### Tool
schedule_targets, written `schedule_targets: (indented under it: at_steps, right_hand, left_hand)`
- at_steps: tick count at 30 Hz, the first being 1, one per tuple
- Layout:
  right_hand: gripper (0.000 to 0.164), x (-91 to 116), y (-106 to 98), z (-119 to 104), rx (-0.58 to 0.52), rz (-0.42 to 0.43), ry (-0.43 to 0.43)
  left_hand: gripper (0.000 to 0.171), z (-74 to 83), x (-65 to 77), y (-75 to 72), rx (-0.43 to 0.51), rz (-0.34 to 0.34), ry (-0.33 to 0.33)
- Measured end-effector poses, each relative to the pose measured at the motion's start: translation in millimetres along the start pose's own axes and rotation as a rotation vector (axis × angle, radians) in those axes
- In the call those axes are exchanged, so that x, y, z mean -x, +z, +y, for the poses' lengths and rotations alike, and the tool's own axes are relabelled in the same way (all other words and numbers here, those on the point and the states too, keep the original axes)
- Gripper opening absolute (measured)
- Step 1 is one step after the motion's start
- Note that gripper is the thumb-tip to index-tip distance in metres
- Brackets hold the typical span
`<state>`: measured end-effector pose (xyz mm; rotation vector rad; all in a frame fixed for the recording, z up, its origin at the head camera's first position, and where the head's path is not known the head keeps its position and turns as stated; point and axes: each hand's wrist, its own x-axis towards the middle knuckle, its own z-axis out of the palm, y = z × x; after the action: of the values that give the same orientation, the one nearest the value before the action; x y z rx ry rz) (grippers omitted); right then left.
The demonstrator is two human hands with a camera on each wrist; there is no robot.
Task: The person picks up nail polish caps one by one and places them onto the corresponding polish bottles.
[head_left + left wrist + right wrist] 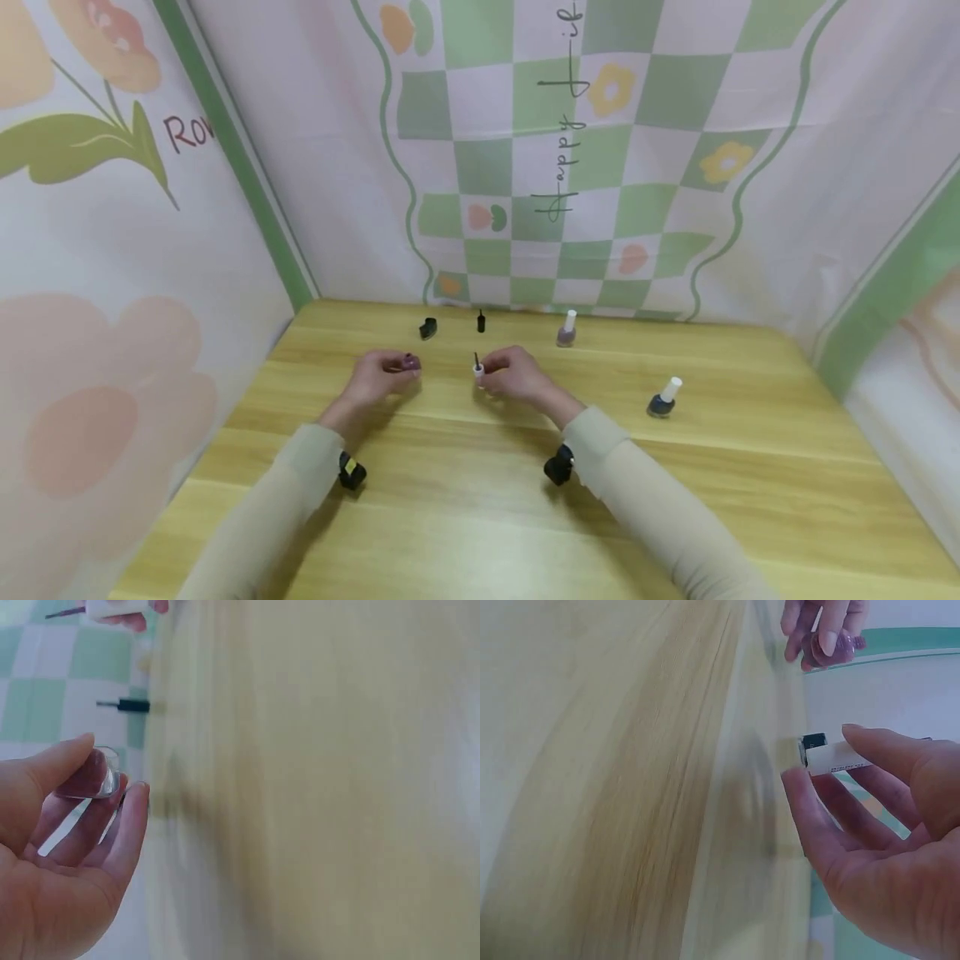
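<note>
- The left hand (375, 379) pinches a small purple bottle (411, 363), uncapped, between thumb and fingers.
- The right hand (517, 375) pinches a white cap (478, 372), its brush (476, 358) pointing up, apart from the bottle.
- Beyond them on the worktop (480, 525) are a small dark bottle (428, 328) and a black cap (482, 324) (standing, brush upward).
- Farther right stand a mauve bottle (566, 337) and a dark blue bottle (661, 406), both white-capped.

it looks like a curtained booth, with printed cloth hangings (540, 167) around a wood-grain table (450, 517).
</note>
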<state>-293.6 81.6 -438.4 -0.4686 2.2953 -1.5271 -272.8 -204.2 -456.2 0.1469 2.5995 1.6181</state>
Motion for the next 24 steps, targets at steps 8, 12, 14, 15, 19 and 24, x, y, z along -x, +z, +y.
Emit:
schedule_targets:
  at_steps: [8, 12, 14, 15, 19, 24]
  right_hand:
    - [0.032, 12.8, -18.7, 7.2, -0.006, -0.006, -0.078]
    - [0.033, 19.2, -30.0, 7.5, -0.007, 0.024, -0.089]
    - [0.034, 22.8, -35.4, 7.5, 0.019, 0.036, -0.09]
    - [0.034, 24.5, -38.0, 7.6, 0.031, 0.044, -0.087]
    - [0.032, 30.0, -48.5, 8.5, 0.097, 0.088, -0.104]
    - [0.029, 36.4, -62.8, 9.3, 0.139, 0.123, -0.159]
  left_hand:
    - [0.025, 24.0, -2.9, 19.3, 0.031, -0.058, 0.053]
    - [0.026, 32.4, -6.4, 30.8, 0.073, -0.085, 0.059]
    - [0.028, 35.4, -8.0, 36.1, 0.089, -0.096, 0.07]
    - [0.028, 36.7, -8.8, 38.5, 0.098, -0.103, 0.074]
    - [0.03, 42.4, -12.1, 47.5, 0.123, -0.131, 0.106]
    - [0.031, 49.1, -15.8, 55.4, 0.118, -0.152, 0.112]
